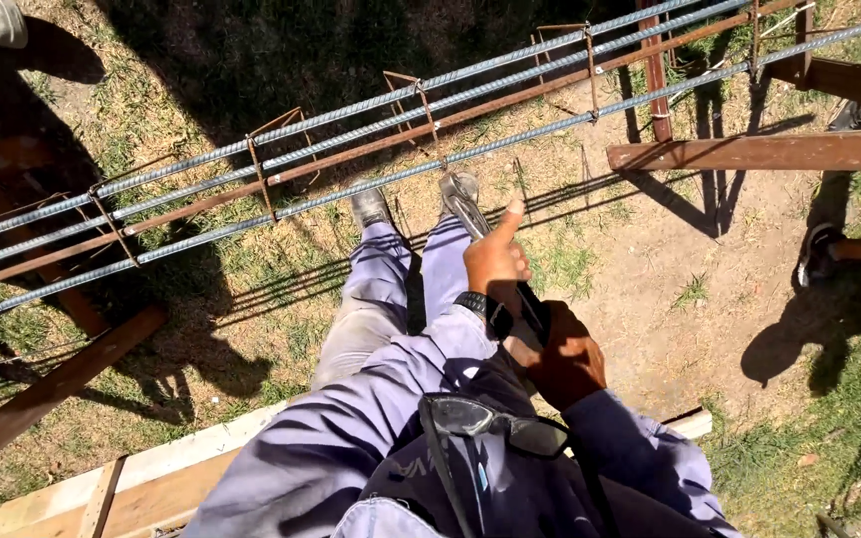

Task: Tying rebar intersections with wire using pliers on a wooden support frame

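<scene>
L hand (497,261) grip closed round pliers (470,211), thumb up; R hand (567,361) closed on their handle, near rebar cage (351,149).

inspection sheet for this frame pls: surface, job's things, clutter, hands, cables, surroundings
surface: dry ground, patchy grass, hard shadows.
job's things: rebar cage of long ribbed bars and rusty stirrups lies across wooden trestles; a metal hand tool, exact kind unclear.
clutter: pale planks at the near edge.
hands: left hand around the tool's upper part, thumb up, wristwatch on; right hand in shadow on the dark handles.
cables: nothing seen.
surroundings: another person's shoe at right; safety glasses hang at the person's chest.
</scene>
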